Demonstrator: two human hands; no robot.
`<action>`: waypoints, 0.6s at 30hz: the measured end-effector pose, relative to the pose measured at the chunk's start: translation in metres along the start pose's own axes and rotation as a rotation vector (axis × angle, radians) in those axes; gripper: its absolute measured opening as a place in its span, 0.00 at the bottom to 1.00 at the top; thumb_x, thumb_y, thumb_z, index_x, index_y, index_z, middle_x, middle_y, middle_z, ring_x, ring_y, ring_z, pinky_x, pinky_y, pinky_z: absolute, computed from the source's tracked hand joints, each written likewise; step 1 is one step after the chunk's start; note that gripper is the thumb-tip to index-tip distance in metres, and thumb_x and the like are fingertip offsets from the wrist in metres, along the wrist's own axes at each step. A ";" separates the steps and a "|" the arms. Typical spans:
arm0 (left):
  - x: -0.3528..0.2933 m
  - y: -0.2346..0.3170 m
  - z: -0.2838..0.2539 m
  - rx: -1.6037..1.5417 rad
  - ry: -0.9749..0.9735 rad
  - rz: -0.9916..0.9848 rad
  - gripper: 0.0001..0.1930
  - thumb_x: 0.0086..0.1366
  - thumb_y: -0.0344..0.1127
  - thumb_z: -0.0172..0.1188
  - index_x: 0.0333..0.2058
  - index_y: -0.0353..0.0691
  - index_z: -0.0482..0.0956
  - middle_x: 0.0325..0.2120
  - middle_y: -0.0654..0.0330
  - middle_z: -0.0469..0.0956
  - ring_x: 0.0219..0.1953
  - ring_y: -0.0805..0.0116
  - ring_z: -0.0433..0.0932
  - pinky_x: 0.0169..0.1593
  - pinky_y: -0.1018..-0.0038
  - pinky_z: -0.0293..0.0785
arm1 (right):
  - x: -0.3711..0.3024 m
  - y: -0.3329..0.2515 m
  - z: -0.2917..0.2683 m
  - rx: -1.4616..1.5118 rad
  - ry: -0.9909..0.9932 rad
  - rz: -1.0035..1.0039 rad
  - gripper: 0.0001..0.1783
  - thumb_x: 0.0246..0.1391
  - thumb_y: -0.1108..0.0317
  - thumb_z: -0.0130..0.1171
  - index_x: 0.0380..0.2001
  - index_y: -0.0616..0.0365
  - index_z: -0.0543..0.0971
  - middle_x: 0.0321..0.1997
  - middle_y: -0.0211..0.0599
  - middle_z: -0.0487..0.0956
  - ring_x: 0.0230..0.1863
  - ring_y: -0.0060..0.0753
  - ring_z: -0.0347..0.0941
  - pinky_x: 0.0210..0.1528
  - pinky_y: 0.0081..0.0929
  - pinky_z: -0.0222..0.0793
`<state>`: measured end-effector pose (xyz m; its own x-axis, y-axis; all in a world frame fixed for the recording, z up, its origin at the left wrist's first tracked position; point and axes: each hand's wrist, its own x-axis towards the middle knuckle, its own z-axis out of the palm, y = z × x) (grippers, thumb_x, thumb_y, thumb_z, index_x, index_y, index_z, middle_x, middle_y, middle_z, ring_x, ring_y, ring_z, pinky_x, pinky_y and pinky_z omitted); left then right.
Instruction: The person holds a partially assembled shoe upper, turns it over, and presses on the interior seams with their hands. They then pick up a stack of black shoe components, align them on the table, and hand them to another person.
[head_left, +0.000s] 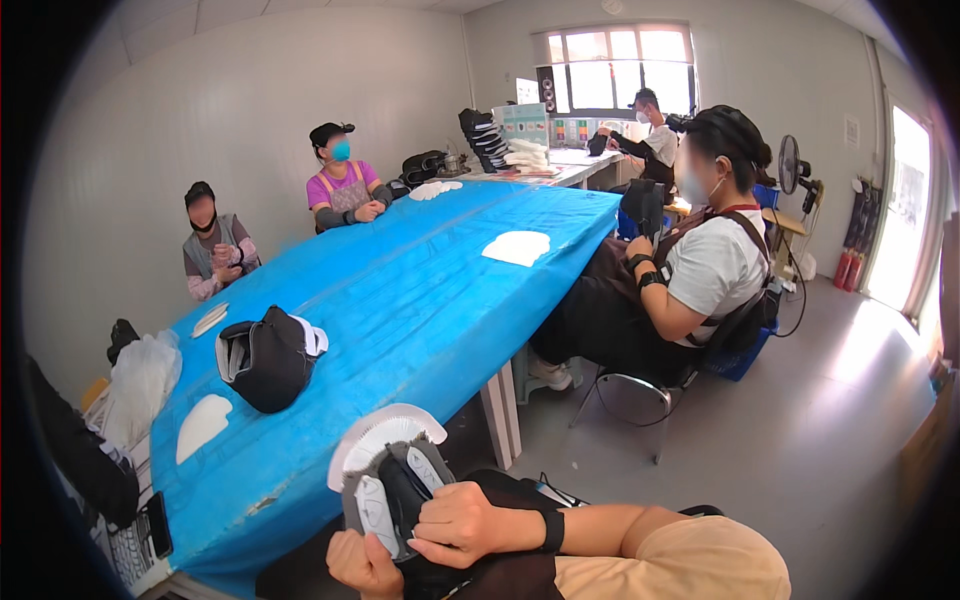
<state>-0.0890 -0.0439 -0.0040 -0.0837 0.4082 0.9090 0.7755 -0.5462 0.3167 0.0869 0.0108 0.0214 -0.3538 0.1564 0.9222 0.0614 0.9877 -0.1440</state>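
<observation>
Close in front of me, at the near edge of the table, is a black fabric piece with grey edging (400,490). Two white, glossy oblong panels (376,512) show on its inner faces. A white fan-shaped part with a ribbed inner band (388,438) arches from its far end. My left hand (364,563) is closed at the near left edge of the piece. My right hand (456,525), with a black band on its wrist, has its fingers curled around the right side. What lies under the fingers is hidden.
A blue-covered table (400,290) bears a black padded fabric piece (268,358) and flat white cut-outs (516,248). Co-workers sit along it; one at right (715,250) holds a black piece. A phone (157,525) lies at left. A chair (635,398) and fan (790,165) stand right.
</observation>
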 end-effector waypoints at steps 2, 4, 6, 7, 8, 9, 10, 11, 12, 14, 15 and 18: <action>-0.013 -0.003 0.004 -0.029 0.054 -0.088 0.26 0.71 0.36 0.45 0.10 0.39 0.63 0.07 0.61 0.60 0.12 0.66 0.60 0.22 0.68 0.53 | -0.001 0.004 0.000 0.053 0.034 -0.028 0.13 0.48 0.69 0.61 0.14 0.54 0.72 0.14 0.31 0.65 0.15 0.35 0.63 0.19 0.32 0.54; -0.024 -0.006 0.010 -0.270 0.067 -0.185 0.27 0.71 0.36 0.44 0.09 0.40 0.61 0.06 0.62 0.61 0.11 0.67 0.60 0.22 0.69 0.54 | 0.003 0.003 0.004 0.271 0.115 -0.126 0.14 0.46 0.74 0.60 0.11 0.56 0.70 0.13 0.31 0.63 0.13 0.34 0.61 0.17 0.31 0.51; -0.022 -0.003 0.007 -0.567 -0.021 -0.369 0.31 0.74 0.38 0.38 0.07 0.43 0.59 0.04 0.65 0.62 0.09 0.73 0.59 0.23 0.73 0.56 | 0.010 -0.008 0.009 0.476 0.098 -0.171 0.18 0.48 0.76 0.58 0.10 0.57 0.64 0.12 0.33 0.62 0.13 0.37 0.61 0.17 0.33 0.51; -0.017 0.001 0.013 -0.754 -0.017 -0.464 0.32 0.75 0.38 0.38 0.06 0.42 0.59 0.04 0.64 0.62 0.08 0.73 0.58 0.22 0.75 0.54 | 0.012 -0.011 0.012 0.537 0.109 -0.176 0.19 0.48 0.76 0.57 0.09 0.57 0.63 0.12 0.34 0.62 0.13 0.38 0.61 0.17 0.34 0.51; -0.015 -0.003 0.016 -0.814 -0.028 -0.452 0.32 0.75 0.39 0.38 0.06 0.42 0.59 0.04 0.64 0.61 0.08 0.74 0.58 0.21 0.75 0.53 | 0.013 -0.013 0.015 0.565 0.094 -0.147 0.19 0.49 0.76 0.57 0.09 0.58 0.63 0.12 0.35 0.61 0.13 0.40 0.60 0.17 0.34 0.51; -0.015 -0.009 0.019 -0.874 -0.038 -0.441 0.33 0.76 0.40 0.39 0.06 0.42 0.59 0.03 0.64 0.61 0.09 0.74 0.57 0.20 0.75 0.51 | 0.012 -0.015 0.016 0.570 0.101 -0.143 0.19 0.49 0.76 0.57 0.09 0.58 0.63 0.12 0.35 0.61 0.13 0.40 0.60 0.17 0.34 0.51; -0.016 -0.013 0.020 -0.865 -0.038 -0.444 0.33 0.76 0.40 0.39 0.06 0.42 0.59 0.03 0.64 0.61 0.09 0.74 0.57 0.20 0.75 0.51 | 0.012 -0.014 0.019 0.571 0.063 -0.125 0.18 0.49 0.75 0.58 0.11 0.58 0.65 0.12 0.36 0.63 0.13 0.42 0.61 0.18 0.35 0.53; -0.018 -0.016 0.020 -0.871 -0.037 -0.488 0.33 0.76 0.41 0.39 0.06 0.41 0.58 0.04 0.64 0.60 0.09 0.74 0.56 0.20 0.75 0.50 | 0.011 -0.014 0.021 0.571 0.024 -0.108 0.16 0.50 0.74 0.59 0.12 0.58 0.66 0.12 0.37 0.64 0.14 0.44 0.62 0.19 0.36 0.56; -0.021 -0.020 0.020 -0.877 -0.035 -0.533 0.33 0.76 0.42 0.40 0.07 0.41 0.58 0.04 0.64 0.58 0.09 0.75 0.55 0.20 0.75 0.49 | 0.010 -0.013 0.024 0.580 0.027 -0.108 0.16 0.50 0.74 0.59 0.12 0.58 0.66 0.12 0.37 0.64 0.14 0.44 0.62 0.19 0.36 0.56; -0.029 -0.027 0.024 -0.842 -0.046 -0.584 0.33 0.76 0.43 0.41 0.07 0.41 0.57 0.04 0.65 0.57 0.10 0.75 0.54 0.20 0.75 0.48 | 0.004 -0.013 0.027 0.567 0.035 -0.037 0.15 0.52 0.76 0.55 0.14 0.59 0.67 0.13 0.37 0.64 0.14 0.42 0.63 0.19 0.34 0.56; -0.032 -0.030 0.024 -0.815 -0.060 -0.628 0.34 0.76 0.43 0.42 0.07 0.41 0.55 0.05 0.66 0.56 0.11 0.76 0.53 0.20 0.75 0.48 | 0.003 -0.012 0.028 0.576 0.034 -0.033 0.15 0.52 0.76 0.55 0.14 0.59 0.67 0.13 0.37 0.64 0.14 0.42 0.63 0.19 0.34 0.56; -0.038 -0.036 0.028 -0.969 -0.123 -0.689 0.32 0.76 0.44 0.44 0.09 0.42 0.53 0.07 0.68 0.55 0.13 0.76 0.52 0.22 0.73 0.48 | 0.005 -0.015 0.031 0.630 0.032 0.022 0.10 0.56 0.74 0.54 0.21 0.61 0.71 0.14 0.37 0.65 0.15 0.42 0.64 0.19 0.34 0.57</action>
<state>-0.0964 -0.0187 -0.0574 -0.1951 0.8701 0.4526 -0.2076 -0.4877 0.8480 0.0551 -0.0027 0.0172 -0.3298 0.1863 0.9255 -0.4965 0.7996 -0.3379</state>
